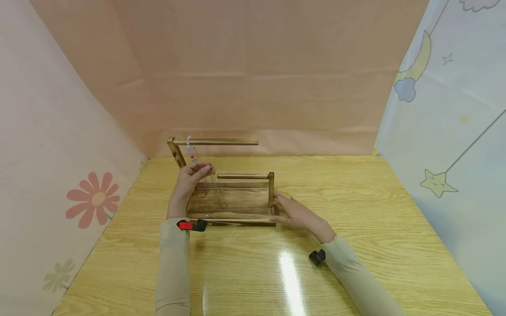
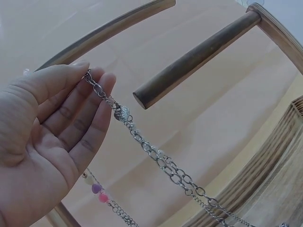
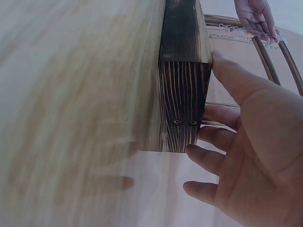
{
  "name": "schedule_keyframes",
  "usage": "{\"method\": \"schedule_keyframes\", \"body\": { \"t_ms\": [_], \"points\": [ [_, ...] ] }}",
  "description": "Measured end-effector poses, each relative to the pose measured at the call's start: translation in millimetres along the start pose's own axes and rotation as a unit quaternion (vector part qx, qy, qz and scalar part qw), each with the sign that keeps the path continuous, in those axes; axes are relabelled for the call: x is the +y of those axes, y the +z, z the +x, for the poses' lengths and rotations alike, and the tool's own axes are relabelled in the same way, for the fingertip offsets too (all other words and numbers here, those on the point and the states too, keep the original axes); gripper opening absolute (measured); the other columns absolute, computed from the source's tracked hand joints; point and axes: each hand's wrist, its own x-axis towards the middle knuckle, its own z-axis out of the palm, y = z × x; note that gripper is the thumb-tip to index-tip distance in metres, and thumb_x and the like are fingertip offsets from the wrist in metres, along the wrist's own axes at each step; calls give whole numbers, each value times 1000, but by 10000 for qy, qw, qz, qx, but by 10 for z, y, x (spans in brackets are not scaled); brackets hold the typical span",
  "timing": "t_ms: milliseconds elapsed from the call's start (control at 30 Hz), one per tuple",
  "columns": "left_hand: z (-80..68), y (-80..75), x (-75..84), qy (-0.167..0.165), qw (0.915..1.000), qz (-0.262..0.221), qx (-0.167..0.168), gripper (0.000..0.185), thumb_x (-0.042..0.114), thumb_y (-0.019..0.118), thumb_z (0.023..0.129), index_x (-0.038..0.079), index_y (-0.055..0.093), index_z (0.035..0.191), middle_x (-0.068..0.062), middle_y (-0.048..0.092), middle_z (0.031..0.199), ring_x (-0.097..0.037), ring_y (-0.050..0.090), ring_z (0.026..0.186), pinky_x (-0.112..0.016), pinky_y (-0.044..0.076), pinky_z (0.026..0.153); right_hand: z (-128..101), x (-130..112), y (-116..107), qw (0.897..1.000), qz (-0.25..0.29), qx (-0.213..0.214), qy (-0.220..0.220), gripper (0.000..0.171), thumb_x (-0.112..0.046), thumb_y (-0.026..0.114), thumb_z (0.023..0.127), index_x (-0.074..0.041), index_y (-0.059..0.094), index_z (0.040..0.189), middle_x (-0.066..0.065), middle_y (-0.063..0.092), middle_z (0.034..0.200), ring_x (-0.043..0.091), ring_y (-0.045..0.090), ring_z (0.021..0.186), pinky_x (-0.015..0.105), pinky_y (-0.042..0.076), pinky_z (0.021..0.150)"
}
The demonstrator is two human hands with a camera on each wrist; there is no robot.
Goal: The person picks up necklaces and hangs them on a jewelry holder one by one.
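Note:
My left hand [image 1: 189, 186] pinches a silver chain necklace [image 2: 147, 149] between thumb and fingertips, and its strands trail down toward the tray. A small round silver charm [image 2: 121, 113] hangs just below the fingertips. Behind the hand, a beaded necklace [image 1: 190, 148] with pastel beads loops over the upper bar [image 1: 221, 141] of a wooden jewelry stand [image 1: 237, 222]. The free end of the lower bar [image 2: 189, 61] is just right of the left hand. My right hand [image 1: 298, 215] touches the stand's right end with thumb and fingertips, its fingers spread and fairly straight.
The stand's tray sits on a wood-grain table [image 1: 356, 193]. A small round bead-like piece [image 1: 207, 216] lies near the tray's front edge. A post [image 1: 271, 188] rises at the tray's right end. A plain backdrop [image 1: 276, 87] and printed side sheets [image 1: 458, 131] surround the table.

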Motion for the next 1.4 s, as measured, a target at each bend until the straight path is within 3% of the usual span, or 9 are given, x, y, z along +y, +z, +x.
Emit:
{"method": "schedule_keyframes", "body": {
  "t_ms": [367,967,1400],
  "points": [
    [49,45,39,122,9999,-109,-54,18,3,54,93,-4,62,107,-2,67,98,-13,65,92,-26,51,88,-14,-10,3,10000,-6,-15,3,79,-50,54,89,-9,20,147,7,41,144,26,45,127,53,12,113],
    [111,97,124,307,9995,50,8,15,5,56,92,3,65,104,1,67,95,-12,66,90,-25,51,87,-15,5,17,10000,-13,-3,-15,84,-48,55,90,-7,12,149,3,50,136,24,46,126,52,11,114],
    [157,149,164,431,9990,74,-64,26,2,54,92,-15,55,112,0,67,97,-13,66,93,-29,51,89,-19,4,22,10000,39,-15,-25,82,-48,55,90,-7,14,149,2,50,136,24,48,125,52,11,114]
  ]
}}
